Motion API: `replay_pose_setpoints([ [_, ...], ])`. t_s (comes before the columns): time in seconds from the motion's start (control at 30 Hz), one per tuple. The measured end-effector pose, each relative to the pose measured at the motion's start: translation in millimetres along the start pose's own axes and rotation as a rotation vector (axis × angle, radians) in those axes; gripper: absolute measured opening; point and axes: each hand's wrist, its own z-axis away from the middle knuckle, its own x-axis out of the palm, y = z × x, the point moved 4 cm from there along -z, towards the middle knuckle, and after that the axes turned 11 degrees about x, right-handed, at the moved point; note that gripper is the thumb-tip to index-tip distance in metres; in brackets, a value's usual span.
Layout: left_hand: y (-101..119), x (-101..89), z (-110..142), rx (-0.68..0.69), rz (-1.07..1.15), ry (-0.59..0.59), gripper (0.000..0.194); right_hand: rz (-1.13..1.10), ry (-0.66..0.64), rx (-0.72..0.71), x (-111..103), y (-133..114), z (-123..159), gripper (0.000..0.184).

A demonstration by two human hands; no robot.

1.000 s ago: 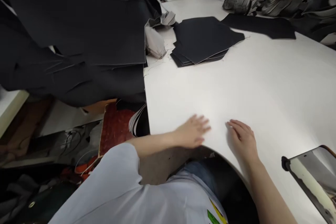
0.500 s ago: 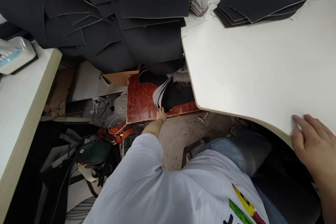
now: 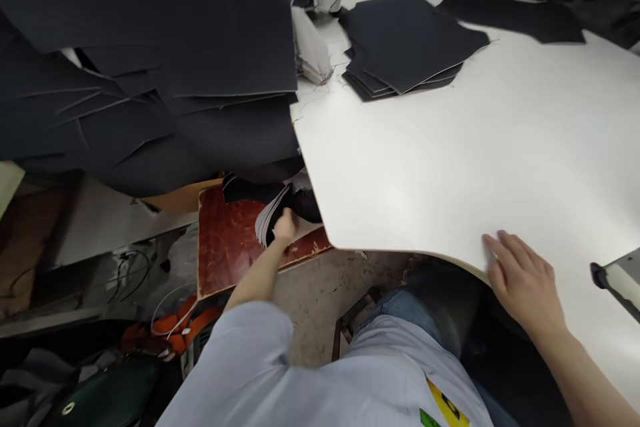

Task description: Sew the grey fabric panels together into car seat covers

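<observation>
My left hand reaches down to a low red board, its fingers closed at the edge of a black fabric piece. The fingers are slightly blurred. Beside them, the pale edges of a stack of fabric pieces fan out in a curve. A light underside shows just right of the hand. My right hand lies with fingers stretched on the white tabletop, close to its curved front edge, holding nothing.
Large dark sheets hang over the table's left side. Dark cut pieces and a pale bundle lie on the tabletop. The red board sits lower, partly under the table. Orange straps and a dark green bag are at lower left.
The view has swung to the right. My left hand has moved from the front edge of the stack further onto it, and a light underside now shows there. My right hand still rests on the tabletop.
</observation>
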Motion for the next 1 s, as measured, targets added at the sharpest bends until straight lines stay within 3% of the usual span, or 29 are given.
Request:
replay_pose_setpoints([
  [0.13,38.6,-132.5,-23.1,-0.039,0.257,0.660,0.014,-0.023,-0.008,-0.017,1.0,2.7,-0.3,0.037],
  [0.2,87.4,-178.5,-21.7,0.078,0.376,0.861,0.018,-0.076,-0.038,0.015,2.8,4.9,-3.3,0.037],
  [0.23,121.2,-188.0,-18.7,0.175,0.445,0.878,0.018,-0.125,-0.055,0.046,3.9,6.4,-6.2,0.038],
  [0.27,160.1,-187.7,-14.0,0.298,0.519,0.846,0.018,-0.188,-0.064,0.087,5.1,8.5,-10.1,0.041],
  [0.3,204.3,-175.2,-9.3,0.509,0.763,0.658,0.021,-0.255,-0.060,0.133,5.8,11.0,-14.8,0.047],
  [0.37,285.8,-133.3,12.6,0.703,0.840,0.387,0.017,-0.358,0.010,0.190,5.2,17.3,-25.7,0.065],
  [0.43,351.9,-82.3,45.1,0.887,0.858,0.111,0.015,-0.366,0.152,0.140,0.9,25.0,-35.0,0.079],
  [0.47,380.1,-56.1,65.0,1.020,0.876,-0.168,0.015,-0.333,0.222,0.085,-1.3,29.6,-37.6,0.084],
  [0.53,418.1,-20.9,99.1,1.179,0.870,-0.601,0.016,-0.237,0.254,-0.027,-1.4,41.4,-38.7,0.085],
  [0.6,444.4,-11.1,110.7,1.298,0.826,-0.869,0.013,-0.164,0.165,-0.075,3.8,57.7,-34.9,0.071],
  [0.63,456.5,-14.9,104.4,1.389,0.784,-0.910,0.010,-0.142,0.110,-0.069,6.7,67.2,-31.5,0.060],
  [0.67,468.3,-22.8,89.3,1.502,0.727,-0.878,0.007,-0.128,0.065,-0.053,8.8,76.7,-27.3,0.051],
  [0.7,478.9,-33.1,65.6,1.611,0.658,-0.776,0.006,-0.124,0.038,-0.035,9.6,85.9,-22.4,0.045],
  [0.73,487.7,-45.0,34.3,1.692,0.571,-0.584,0.010,-0.130,0.018,-0.025,9.1,93.9,-17.2,0.042],
  [0.77,493.1,-57.7,-5.4,1.646,0.497,-0.311,0.012,-0.144,-0.007,-0.030,7.8,100.3,-11.7,0.042],
  [0.8,493.2,-69.6,-48.9,1.492,0.428,-0.053,0.017,-0.165,-0.034,-0.051,5.5,104.8,-6.1,0.042],
  [0.87,476.8,-86.3,-130.6,1.036,0.219,0.275,0.031,-0.202,-0.078,-0.081,-1.1,110.2,4.2,0.046],
  [0.93,448.2,-93.4,-189.0,0.611,0.015,0.353,0.049,-0.205,-0.096,-0.047,-8.0,112.8,10.8,0.055],
  [1.0,425.7,-95.4,-218.7,0.454,-0.023,0.351,0.054,-0.194,-0.086,0.021,-12.7,113.1,13.1,0.062],
])
